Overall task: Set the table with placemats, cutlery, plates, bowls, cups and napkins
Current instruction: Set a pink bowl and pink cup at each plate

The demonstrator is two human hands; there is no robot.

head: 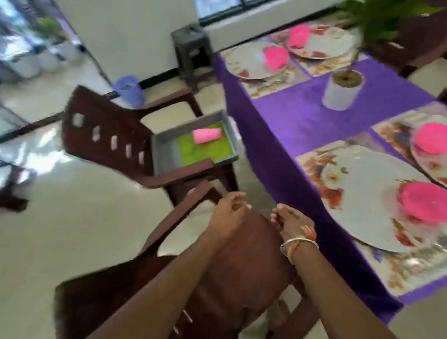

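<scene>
Over on the left, a grey tray [165,146] sat on the seat of a brown chair [100,123], with a pink cup [207,135] lying on its side on something green inside it. Near the middle, my left hand [228,214] and right hand [290,219] hovered close together above a nearer chair's back [246,258], both hands loosely curled, holding nothing. To the right, the purple-covered bench [291,115] carried placemats [414,271], each with a plate [359,201] and a pink bowl [428,202] on it.

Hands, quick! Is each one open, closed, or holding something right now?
Left hand: open, holding nothing.
Right hand: open, fingers loosely curled, holding nothing.
</scene>
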